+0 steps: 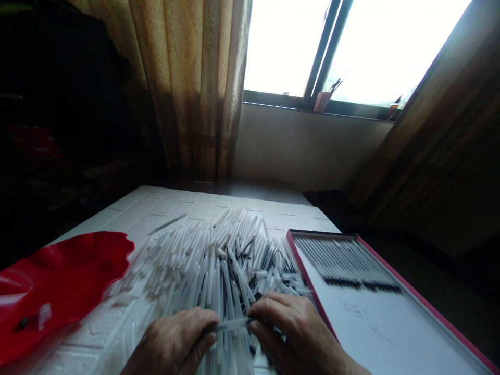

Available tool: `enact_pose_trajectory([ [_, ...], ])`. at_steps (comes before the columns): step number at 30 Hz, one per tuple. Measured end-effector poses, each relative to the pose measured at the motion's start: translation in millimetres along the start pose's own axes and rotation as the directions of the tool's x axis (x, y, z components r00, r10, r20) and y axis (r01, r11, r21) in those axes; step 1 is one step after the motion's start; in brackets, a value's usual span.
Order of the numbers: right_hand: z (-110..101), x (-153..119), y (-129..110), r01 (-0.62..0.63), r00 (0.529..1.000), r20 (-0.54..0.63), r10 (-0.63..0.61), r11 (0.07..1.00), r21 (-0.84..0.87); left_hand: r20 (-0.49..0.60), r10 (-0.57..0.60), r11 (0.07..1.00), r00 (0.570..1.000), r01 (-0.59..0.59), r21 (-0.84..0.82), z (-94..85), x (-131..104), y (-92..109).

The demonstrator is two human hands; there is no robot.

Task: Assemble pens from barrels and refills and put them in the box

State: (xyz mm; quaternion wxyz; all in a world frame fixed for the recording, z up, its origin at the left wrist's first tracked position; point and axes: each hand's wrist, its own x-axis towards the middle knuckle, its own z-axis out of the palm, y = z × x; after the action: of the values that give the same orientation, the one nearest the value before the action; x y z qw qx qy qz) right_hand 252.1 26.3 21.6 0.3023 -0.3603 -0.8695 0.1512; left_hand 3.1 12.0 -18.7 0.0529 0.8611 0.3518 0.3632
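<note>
A translucent pen barrel [232, 325] lies crosswise between my hands, just above a heap of loose pen parts. Its left end is pinched between thumb and fingers of my left hand [175, 336]. My right hand [295, 328] grips the other end the same way. What the fingertips cover at each end is hidden. Beneath and beyond them spreads the heap of clear pen barrels [191, 255], mixed with thin dark refills [269, 255] and small clear caps on its right side.
To the right, a red-edged box [322, 317] holds a row of pens [344, 258] with black ends. A red wavy-rimmed dish [78, 260] stands at left with small pieces inside. The white brick-patterned tabletop [133, 213] ends before a curtain [195, 78] and window.
</note>
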Motion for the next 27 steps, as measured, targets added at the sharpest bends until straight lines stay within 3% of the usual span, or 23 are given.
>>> enact_pose_trajectory([
  [7, 4.1, 0.6, -2.0, -0.008, 1.000, 0.028, 0.011, 0.994, -0.106, -0.001, 0.007, 1.000, 1.000, -0.007, -0.014, -1.7, 5.2, 5.7],
  [13, -0.3, -1.4, -0.8, -0.047, 0.998, 0.041, 0.047, 0.999, -0.014, -0.048, -0.010, 1.000, 0.999, 0.009, -0.009, -1.9, 5.3, 5.7],
  [20, 1.1, -2.7, 2.8, 0.002, 1.000, -0.006, -0.002, 0.999, 0.053, 0.021, -0.032, 0.999, 0.999, 0.032, 0.001, 0.2, -0.1, 0.7],
  [27, 2.1, -1.1, 0.7, -0.009, 1.000, -0.010, 0.009, 1.000, -0.017, 0.040, 0.009, 0.999, 0.999, -0.010, 0.037, 0.9, 0.3, -0.2],
])
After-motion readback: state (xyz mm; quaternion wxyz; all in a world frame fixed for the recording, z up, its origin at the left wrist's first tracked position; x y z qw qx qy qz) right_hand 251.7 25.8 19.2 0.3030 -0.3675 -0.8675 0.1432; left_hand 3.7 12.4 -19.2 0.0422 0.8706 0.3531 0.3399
